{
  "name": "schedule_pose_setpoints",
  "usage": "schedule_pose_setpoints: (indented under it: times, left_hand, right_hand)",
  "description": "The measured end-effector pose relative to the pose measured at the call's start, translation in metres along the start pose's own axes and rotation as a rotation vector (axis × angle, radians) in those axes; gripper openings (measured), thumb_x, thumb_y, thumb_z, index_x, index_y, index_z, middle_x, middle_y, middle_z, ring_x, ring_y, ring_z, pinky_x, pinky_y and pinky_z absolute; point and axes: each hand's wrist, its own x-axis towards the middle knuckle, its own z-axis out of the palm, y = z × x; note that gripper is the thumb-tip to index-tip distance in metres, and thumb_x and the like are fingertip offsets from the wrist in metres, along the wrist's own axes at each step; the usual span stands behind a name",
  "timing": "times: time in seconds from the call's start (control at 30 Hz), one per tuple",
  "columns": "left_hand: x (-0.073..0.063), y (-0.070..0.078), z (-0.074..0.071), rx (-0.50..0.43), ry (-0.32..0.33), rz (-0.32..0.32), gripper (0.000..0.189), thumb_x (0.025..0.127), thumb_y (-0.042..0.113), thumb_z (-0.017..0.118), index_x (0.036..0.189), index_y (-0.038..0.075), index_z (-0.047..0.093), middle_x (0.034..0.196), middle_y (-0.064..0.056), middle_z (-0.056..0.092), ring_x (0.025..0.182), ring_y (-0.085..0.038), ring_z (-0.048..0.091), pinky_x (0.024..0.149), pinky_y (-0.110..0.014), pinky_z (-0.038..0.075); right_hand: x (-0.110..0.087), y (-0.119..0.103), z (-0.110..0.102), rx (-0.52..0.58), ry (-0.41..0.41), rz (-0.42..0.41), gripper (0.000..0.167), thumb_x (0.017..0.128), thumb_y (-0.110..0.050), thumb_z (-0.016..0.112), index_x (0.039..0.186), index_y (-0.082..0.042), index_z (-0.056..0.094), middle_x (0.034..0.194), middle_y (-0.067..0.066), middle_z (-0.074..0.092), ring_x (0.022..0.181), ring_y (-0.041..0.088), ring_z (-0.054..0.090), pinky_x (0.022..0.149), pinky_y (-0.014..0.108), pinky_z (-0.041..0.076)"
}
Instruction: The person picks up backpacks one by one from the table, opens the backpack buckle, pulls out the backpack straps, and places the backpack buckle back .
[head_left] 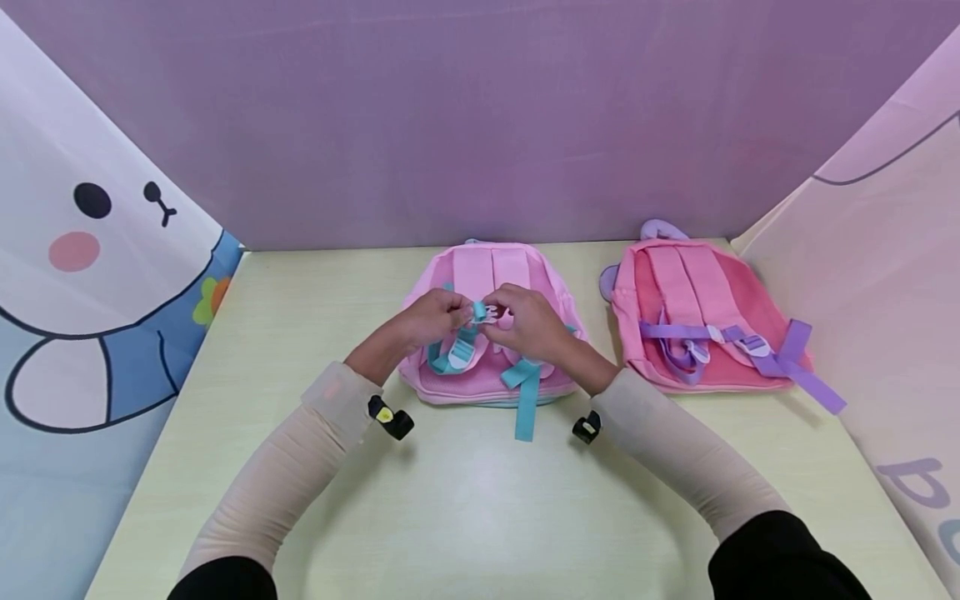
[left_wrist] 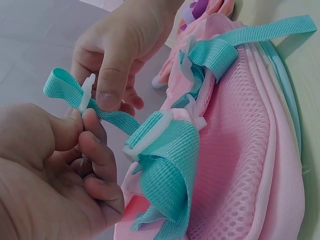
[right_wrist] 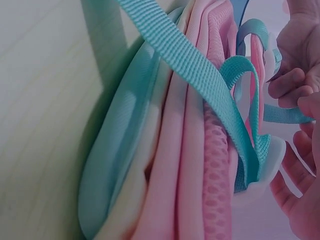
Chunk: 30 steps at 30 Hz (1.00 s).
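A pink backpack (head_left: 487,385) lies on the table with its shoulder straps facing up. Above it, my left hand (head_left: 435,317) pinches a small white plastic buckle (left_wrist: 88,92) between thumb and fingers. A loop of teal webbing (left_wrist: 62,86) runs through that buckle. From the other side, my right hand (head_left: 531,323) holds the teal strap (left_wrist: 116,119) right beside the buckle, its thumb lying against the webbing. Below the left hand, a white strap adjuster (head_left: 461,354) hangs on the backpack's teal webbing. A loose teal strap end (head_left: 527,412) drops over the bag's front edge.
To the right lies a second, coral-pink backpack (head_left: 637,275) with purple straps (head_left: 795,350) trailing over its side. A purple cloth wall (head_left: 480,125) stands behind the table (head_left: 480,517). Printed cloth panels (head_left: 90,275) close off both sides.
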Motion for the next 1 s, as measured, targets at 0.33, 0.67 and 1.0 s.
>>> schedule_pose_setpoints:
  times: [0.33, 0.67, 1.0]
  left_hand:
    - [0.0002, 0.0020, -0.0005, -0.001, -0.005, -0.014, 0.024, 0.108, 0.020, 0.049, 0.110, 0.004, 0.067, 0.099, -0.008, 0.059, 0.095, -0.021, 0.050, 0.083, -0.031, 0.043]
    - [0.0026, 0.0007, -0.0003, -0.017, 0.003, -0.016, 0.027, 0.109, 0.020, 0.046, 0.113, 0.003, 0.066, 0.100, -0.009, 0.059, 0.094, -0.021, 0.051, 0.083, -0.031, 0.043]
    - [0.0028, -0.0017, 0.0011, -0.019, 0.001, -0.014, 0.025, 0.109, 0.020, 0.048, 0.110, 0.004, 0.067, 0.098, -0.009, 0.058, 0.090, -0.021, 0.051, 0.080, -0.031, 0.044]
  right_hand:
    - [-0.0004, -0.0002, 0.0000, -0.014, -0.002, 0.008, 0.033, 0.089, -0.020, 0.079, 0.117, -0.007, 0.070, 0.101, 0.006, 0.068, 0.091, 0.023, 0.066, 0.083, 0.039, 0.059]
    - [-0.0007, 0.0031, 0.0017, 0.019, 0.028, -0.013, 0.034, 0.089, -0.021, 0.079, 0.118, -0.006, 0.070, 0.102, 0.006, 0.068, 0.091, 0.020, 0.064, 0.084, 0.041, 0.060]
    - [-0.0010, 0.0035, 0.0023, -0.005, 0.028, -0.017, 0.032, 0.088, -0.019, 0.078, 0.116, -0.006, 0.070, 0.100, 0.007, 0.068, 0.091, 0.021, 0.065, 0.085, 0.041, 0.060]
